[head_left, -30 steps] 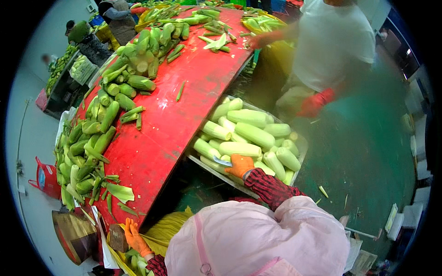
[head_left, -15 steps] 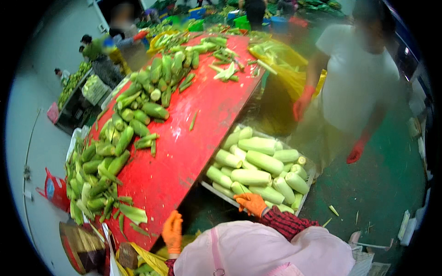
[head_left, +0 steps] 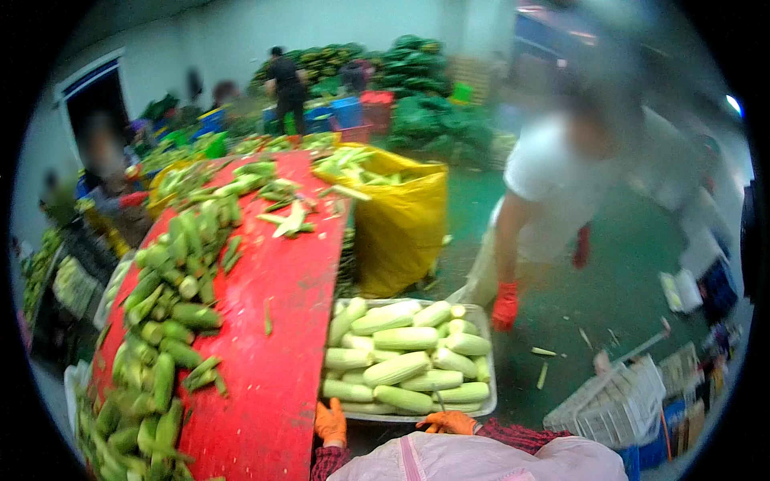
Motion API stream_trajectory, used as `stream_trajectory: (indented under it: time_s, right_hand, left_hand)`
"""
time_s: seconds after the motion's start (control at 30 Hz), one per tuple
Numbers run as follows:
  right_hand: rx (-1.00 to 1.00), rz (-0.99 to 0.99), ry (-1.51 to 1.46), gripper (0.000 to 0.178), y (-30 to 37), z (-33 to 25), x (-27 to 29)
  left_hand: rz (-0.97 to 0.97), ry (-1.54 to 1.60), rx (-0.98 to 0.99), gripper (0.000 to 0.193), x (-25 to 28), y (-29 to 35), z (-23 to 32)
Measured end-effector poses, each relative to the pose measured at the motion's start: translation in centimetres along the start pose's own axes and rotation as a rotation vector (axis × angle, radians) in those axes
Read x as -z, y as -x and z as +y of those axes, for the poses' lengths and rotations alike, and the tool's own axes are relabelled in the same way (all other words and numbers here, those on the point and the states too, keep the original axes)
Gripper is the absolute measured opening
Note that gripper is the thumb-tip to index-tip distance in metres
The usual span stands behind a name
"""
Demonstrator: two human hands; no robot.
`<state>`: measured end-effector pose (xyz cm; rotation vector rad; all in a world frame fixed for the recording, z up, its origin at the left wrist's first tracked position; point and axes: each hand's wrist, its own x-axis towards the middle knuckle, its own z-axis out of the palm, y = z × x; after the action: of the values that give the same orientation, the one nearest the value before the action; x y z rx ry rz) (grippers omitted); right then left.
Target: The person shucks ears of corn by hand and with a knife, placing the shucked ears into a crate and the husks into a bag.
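Note:
My left hand (head_left: 330, 422), in an orange glove, is at the near right edge of the red table (head_left: 277, 361). Its fingers point up, and I see nothing in them. My right hand (head_left: 449, 422), gloved in orange too, is at the near rim of a pale crate (head_left: 492, 361). Its fingers are bent, and a thin, narrow tool (head_left: 438, 396) sticks up from them, too slim to name. Peeled pale-green corn cobs (head_left: 397, 369) fill the crate in layers. Along the table's left side lies a long heap of corn in green husks (head_left: 164, 353).
A yellow sack (head_left: 401, 228) of husks stands beyond the crate. To the right, a person in white (head_left: 545, 192) with red gloves leans forward. White crates (head_left: 613, 401) stand at the lower right. Husk scraps (head_left: 543, 375) lie on the green floor. Other people are farther back.
My view has turned to the right and up, bringing the far wall in. My left hand is now closer to the crate. The person in white has bent nearer to the crate.

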<state>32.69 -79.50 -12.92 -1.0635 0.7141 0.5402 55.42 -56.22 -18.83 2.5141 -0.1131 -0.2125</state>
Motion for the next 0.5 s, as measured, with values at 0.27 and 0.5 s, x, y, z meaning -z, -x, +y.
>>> stream_trajectory:
  time_s: [0.27, 0.5]
  right_hand:
    - [0.509, 0.276, 0.864, 0.038, 4.5, 8.5, -0.1]
    - [0.134, 0.494, 0.573, 0.042, 6.5, 12.0, 0.0]
  left_hand:
    - [0.086, 0.005, 0.191, 0.065, -5.6, -4.4, -1.3]
    - [0.249, -0.316, 0.031, 0.063, -12.3, -11.5, -6.2]
